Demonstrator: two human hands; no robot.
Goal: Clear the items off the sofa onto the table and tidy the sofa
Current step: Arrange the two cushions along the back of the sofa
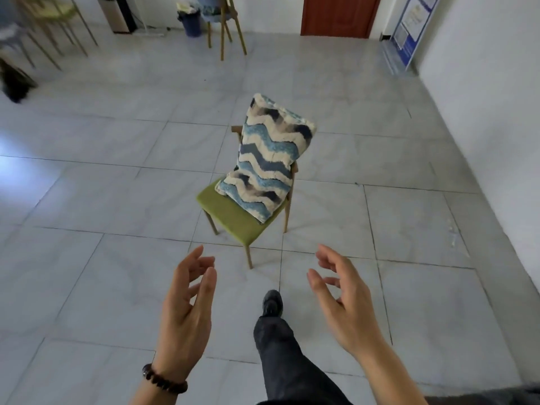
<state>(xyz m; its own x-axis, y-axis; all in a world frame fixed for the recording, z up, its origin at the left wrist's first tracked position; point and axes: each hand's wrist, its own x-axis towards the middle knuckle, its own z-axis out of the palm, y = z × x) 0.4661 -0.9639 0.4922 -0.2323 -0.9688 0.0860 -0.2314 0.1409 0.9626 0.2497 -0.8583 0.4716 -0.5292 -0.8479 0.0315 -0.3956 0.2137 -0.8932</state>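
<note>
step: looks like a reach for the cushion (268, 159); I'd take it by both side edges so it doesn't flop
hands: left hand (187, 311) and right hand (342, 299) loosely spread, palms facing, empty, well short of it
cushion: plush, blue/cream zigzag, propped tilted against the backrest of a green chair (230, 214)
sofa, table: not in view

Bare tiled floor (117, 200) lies open all round — only the cushioned chair (233, 217) stands ahead.
</note>
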